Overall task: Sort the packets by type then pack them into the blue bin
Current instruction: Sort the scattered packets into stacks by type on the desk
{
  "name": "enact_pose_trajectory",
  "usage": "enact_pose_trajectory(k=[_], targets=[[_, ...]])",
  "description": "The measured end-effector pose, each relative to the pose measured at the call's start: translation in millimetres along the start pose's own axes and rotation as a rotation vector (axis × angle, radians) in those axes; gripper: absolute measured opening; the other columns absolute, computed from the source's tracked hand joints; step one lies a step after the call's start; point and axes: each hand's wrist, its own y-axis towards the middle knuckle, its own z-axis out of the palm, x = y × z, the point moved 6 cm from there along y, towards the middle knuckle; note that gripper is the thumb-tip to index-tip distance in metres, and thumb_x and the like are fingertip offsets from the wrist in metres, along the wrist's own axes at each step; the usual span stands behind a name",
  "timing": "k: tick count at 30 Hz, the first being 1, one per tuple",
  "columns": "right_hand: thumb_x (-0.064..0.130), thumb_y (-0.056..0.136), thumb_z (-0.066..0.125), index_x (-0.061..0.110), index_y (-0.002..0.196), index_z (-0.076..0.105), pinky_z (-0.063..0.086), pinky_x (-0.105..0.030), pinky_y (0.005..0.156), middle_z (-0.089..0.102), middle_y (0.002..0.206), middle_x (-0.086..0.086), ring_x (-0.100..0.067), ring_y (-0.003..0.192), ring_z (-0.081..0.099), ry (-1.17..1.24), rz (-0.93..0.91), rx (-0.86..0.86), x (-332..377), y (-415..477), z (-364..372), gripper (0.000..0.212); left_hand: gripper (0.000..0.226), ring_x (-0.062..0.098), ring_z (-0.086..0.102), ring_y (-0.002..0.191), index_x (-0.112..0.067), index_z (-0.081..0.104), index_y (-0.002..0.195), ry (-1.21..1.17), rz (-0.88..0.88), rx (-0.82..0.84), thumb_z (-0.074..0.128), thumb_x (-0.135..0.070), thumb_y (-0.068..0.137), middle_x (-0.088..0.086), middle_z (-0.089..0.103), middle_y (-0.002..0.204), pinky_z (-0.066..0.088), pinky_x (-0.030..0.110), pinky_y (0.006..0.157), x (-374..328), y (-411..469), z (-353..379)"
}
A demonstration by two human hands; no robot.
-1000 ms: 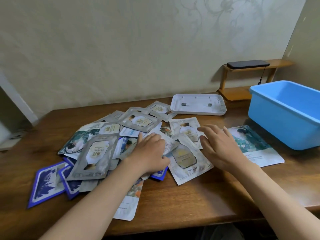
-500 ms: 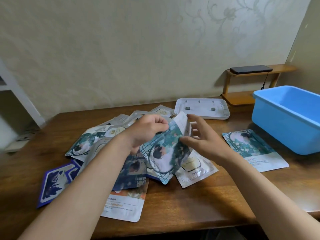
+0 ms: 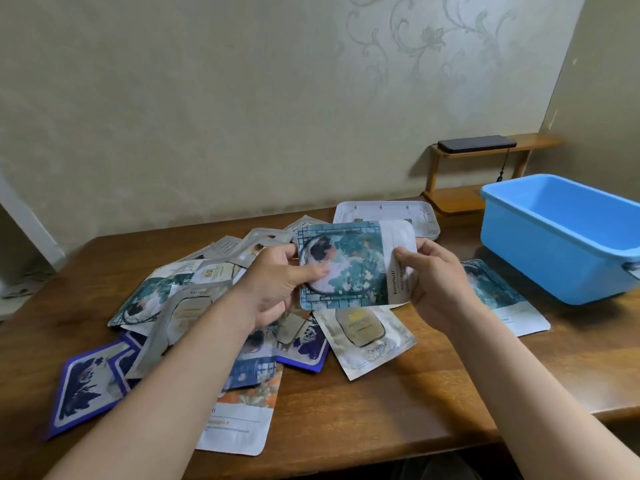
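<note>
My left hand (image 3: 284,282) pinches the left edge of a teal packet (image 3: 349,265). The thumb lies on the printed front by the round picture and the other fingers are curled behind. My right hand (image 3: 433,282) grips the packet's white right end the same way, thumb on the front.

Between them the packet is held up off the wooden table (image 3: 381,427). It is turned sideways with its face toward me, in the middle of the frame.

Under and to the left of it the pile of packets (image 3: 194,292) spreads from the centre toward the lower left, with many overlapping. A silver packet marked CWINTER (image 3: 367,337) lies flat just below the held one. Two dark blue packets (image 3: 86,386) sit at the lower left edge of the pile. An orange-and-white packet (image 3: 242,420) lies at the lower centre, partly under my left forearm.

A second teal packet (image 3: 498,296) lies flat on the table at the right, partly hidden by my right wrist, just beside the blue bin (image 3: 540,258). The bin stands on the table at the right edge of the frame, open side up.

Behind the held packet, a white tray (image 3: 426,216) rests near the wall. In the upper right, a small wooden shelf (image 3: 436,174) carries a flat black device (image 3: 476,144).
</note>
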Motion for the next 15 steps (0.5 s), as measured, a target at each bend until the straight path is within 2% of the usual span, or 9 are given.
enact_pose_trajectory(k=[3, 6, 9, 12, 14, 15], targets=[[0.009, 0.096, 0.063, 0.01, 0.098, 0.063, 0.05, -0.044, 0.071, 0.069, 0.103, -0.02, -0.033, 0.09, 0.065, -0.113, -0.047, -0.101, 6.6, -0.2, -15.9, 0.002, 0.023, 0.033, 0.072, 0.101, 0.007, 0.066, 0.106, 0.162, 0.084, -0.099, 0.072, 0.013, 0.085, 0.028, 0.072, 0.111, 0.055, 0.052, 0.101, -3.5, 7.9, 8.1], [0.011, 0.093, 0.065, 0.014, 0.106, 0.062, 0.058, -0.048, 0.081, 0.07, 0.105, -0.008, -0.027, 0.099, 0.067, -0.35, -0.223, -0.206, 30.4, -8.3, -32.8, 0.014, 0.025, 0.042, 0.07, 0.108, 0.016, 0.064, 0.107, 0.261, 0.136, -0.074, 0.074, 0.01, 0.085, 0.033, 0.07, 0.113, 0.055, 0.052, 0.101, -10.0, 13.8, 19.2], [0.021, 0.095, 0.066, 0.02, 0.121, 0.06, 0.06, -0.036, 0.071, 0.068, 0.102, -0.003, -0.017, 0.095, 0.066, -0.625, -0.38, -0.179, 58.3, -20.8, -39.5, 0.027, 0.02, 0.039, 0.072, 0.106, 0.007, 0.068, 0.105, 0.324, 0.161, 0.02, 0.072, 0.011, 0.086, 0.025, 0.075, 0.107, 0.059, 0.048, 0.094, -10.5, 19.0, 38.6], [0.029, 0.094, 0.069, 0.021, 0.108, 0.07, 0.056, -0.029, 0.064, 0.072, 0.091, 0.001, -0.016, 0.086, 0.07, -0.793, -0.267, 0.006, 68.2, -23.1, -42.1, 0.017, 0.022, 0.035, 0.074, 0.104, -0.008, 0.072, 0.104, 0.379, 0.2, 0.12, 0.073, 0.007, 0.088, 0.017, 0.077, 0.106, 0.06, 0.047, 0.092, -8.9, 22.7, 67.0], [0.029, 0.096, 0.067, 0.017, 0.094, 0.073, 0.057, -0.027, 0.064, 0.075, 0.084, 0.003, -0.015, 0.084, 0.071, -0.83, -0.201, 0.07, 65.8, -21.2, -48.7, 0.015, 0.021, 0.027, 0.075, 0.098, -0.017, 0.071, 0.1, 0.451, 0.245, 0.08, 0.078, -0.001, 0.087, 0.012, 0.076, 0.105, 0.062, 0.042, 0.088, -8.5, 26.9, 79.1], [0.029, 0.098, 0.065, 0.015, 0.091, 0.073, 0.057, -0.027, 0.065, 0.075, 0.083, 0.003, -0.015, 0.084, 0.071, -0.82, -0.187, 0.045, 64.5, -18.6, -55.1, 0.018, 0.021, 0.023, 0.074, 0.092, -0.017, 0.069, 0.101, 0.477, 0.258, 0.034, 0.078, -0.003, 0.088, 0.011, 0.076, 0.103, 0.063, 0.036, 0.083, -8.3, 29.0, 81.8]])
